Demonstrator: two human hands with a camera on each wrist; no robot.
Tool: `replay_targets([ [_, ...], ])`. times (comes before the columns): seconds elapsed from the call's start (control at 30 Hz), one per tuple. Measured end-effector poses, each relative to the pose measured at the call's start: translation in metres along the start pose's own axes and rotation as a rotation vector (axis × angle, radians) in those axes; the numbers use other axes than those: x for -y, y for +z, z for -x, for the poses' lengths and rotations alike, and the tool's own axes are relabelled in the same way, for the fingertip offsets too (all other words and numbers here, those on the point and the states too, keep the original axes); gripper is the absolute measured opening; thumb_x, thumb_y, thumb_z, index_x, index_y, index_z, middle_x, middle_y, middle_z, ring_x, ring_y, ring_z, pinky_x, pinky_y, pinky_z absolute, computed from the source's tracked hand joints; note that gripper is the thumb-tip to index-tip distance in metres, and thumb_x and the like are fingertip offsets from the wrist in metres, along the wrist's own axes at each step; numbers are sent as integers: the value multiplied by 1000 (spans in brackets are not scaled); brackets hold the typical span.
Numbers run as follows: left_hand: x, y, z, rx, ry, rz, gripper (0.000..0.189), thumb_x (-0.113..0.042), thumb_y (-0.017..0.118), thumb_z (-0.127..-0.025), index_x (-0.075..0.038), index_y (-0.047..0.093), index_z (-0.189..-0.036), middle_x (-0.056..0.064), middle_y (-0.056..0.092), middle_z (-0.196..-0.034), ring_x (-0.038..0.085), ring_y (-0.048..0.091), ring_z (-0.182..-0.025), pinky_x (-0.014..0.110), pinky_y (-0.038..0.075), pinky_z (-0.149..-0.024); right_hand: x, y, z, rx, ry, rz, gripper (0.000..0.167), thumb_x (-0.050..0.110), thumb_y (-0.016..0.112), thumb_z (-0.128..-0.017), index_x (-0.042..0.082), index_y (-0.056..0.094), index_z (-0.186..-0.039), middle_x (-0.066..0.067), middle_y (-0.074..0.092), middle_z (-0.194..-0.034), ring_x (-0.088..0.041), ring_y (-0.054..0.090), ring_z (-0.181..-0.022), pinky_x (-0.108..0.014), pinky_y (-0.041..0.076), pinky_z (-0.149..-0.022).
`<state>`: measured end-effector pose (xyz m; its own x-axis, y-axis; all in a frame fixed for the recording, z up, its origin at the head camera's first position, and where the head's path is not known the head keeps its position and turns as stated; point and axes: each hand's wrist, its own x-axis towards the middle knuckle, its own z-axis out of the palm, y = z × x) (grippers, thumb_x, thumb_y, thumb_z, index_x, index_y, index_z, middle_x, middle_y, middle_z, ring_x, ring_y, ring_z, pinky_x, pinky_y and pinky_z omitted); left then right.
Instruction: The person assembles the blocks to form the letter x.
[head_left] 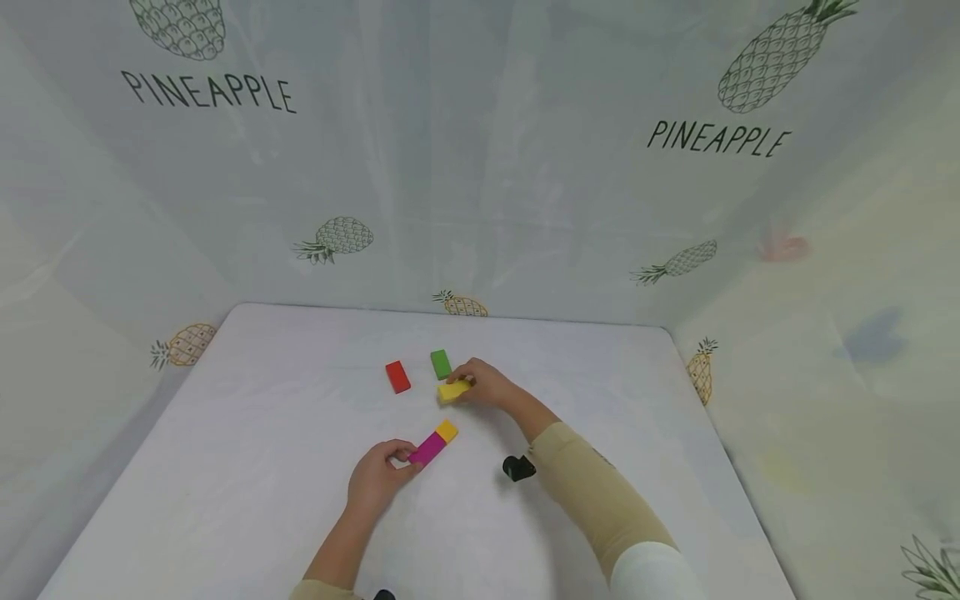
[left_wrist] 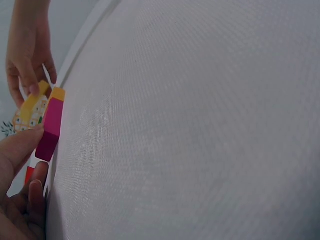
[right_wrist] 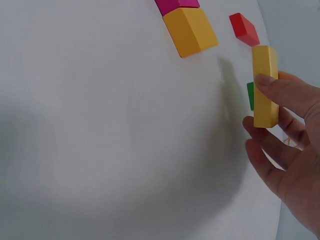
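My right hand [head_left: 483, 385] pinches a yellow block [right_wrist: 266, 95] between thumb and fingers, raised over the table in the right wrist view. Closer to me, my left hand [head_left: 378, 475] holds the near end of a magenta block [head_left: 427, 450], thumb on one side and a fingertip at the other. An orange-yellow block [head_left: 447, 430] sits against the far end of the magenta one, in line with it. Just beyond the right hand's fingers lies a green block [head_left: 441, 364]. To its left is a red block [head_left: 398, 377], lying flat.
All of this is on a white-covered table [head_left: 262, 467] with rounded far corners. Behind and beside it hangs a pale curtain [head_left: 465, 167] printed with pineapples. A black wrist camera [head_left: 519, 468] juts out from the right sleeve [head_left: 592, 487].
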<state>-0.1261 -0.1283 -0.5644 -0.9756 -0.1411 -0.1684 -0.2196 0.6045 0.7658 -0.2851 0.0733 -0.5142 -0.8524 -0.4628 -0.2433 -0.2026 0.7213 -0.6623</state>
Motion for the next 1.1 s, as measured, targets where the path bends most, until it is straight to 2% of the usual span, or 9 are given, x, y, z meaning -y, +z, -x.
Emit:
replay_targets([
  [0.5, -1, -1, 2, -9, 10, 0, 23, -21, 82, -79, -20, 72, -100, -5, 60, -87, 17, 49, -73, 30, 42, -61, -9, -16, 8, 45, -24, -17, 30, 7, 78, -83, 17, 69, -110, 2, 56, -115, -20, 52, -110, -35, 44, -97],
  [1.1, -2, -1, 3, -27, 28, -17, 25, -20, 82, -79, -20, 72, -101, -5, 60, -86, 16, 49, -72, 29, 43, -61, -11, -19, 13, 142, -30, 78, 26, 1, 73, -85, 23, 72, -100, 4, 55, -109, -17, 51, -105, -34, 43, -98],
])
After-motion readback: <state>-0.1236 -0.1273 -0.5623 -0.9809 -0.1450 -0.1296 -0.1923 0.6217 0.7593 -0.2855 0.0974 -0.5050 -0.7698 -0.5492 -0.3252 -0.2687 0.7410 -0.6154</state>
